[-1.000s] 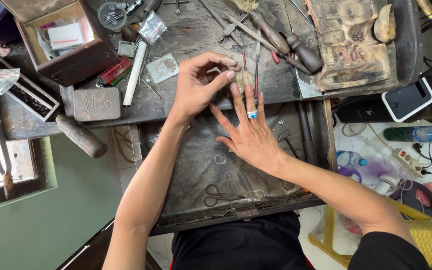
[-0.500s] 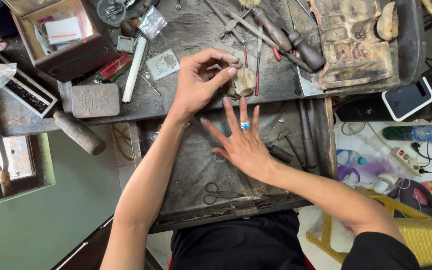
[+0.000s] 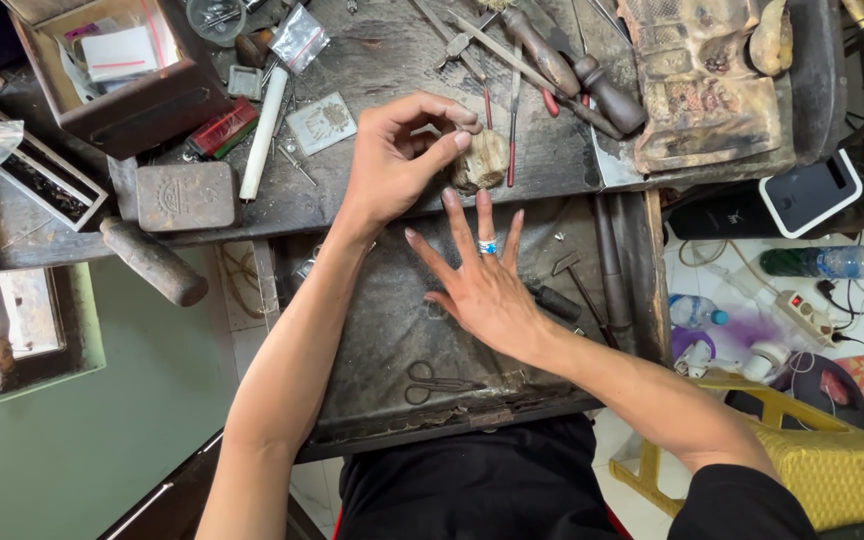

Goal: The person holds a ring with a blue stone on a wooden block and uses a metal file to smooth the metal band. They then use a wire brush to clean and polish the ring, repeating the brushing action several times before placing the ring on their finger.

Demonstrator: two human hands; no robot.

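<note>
Pinching above wood peg (image 3: 479, 160), axis toward person

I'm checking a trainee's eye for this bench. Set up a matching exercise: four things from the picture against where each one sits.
Things:
1. scissors
2. right hand
3. left hand
4. water bottle

Places:
A. on the floor, right of the bench
B. spread flat in the dark tray
C. near the tray's front edge
D. on the bench top, fingertips by the wooden peg

Pairs: 1-C, 2-B, 3-D, 4-A
</note>
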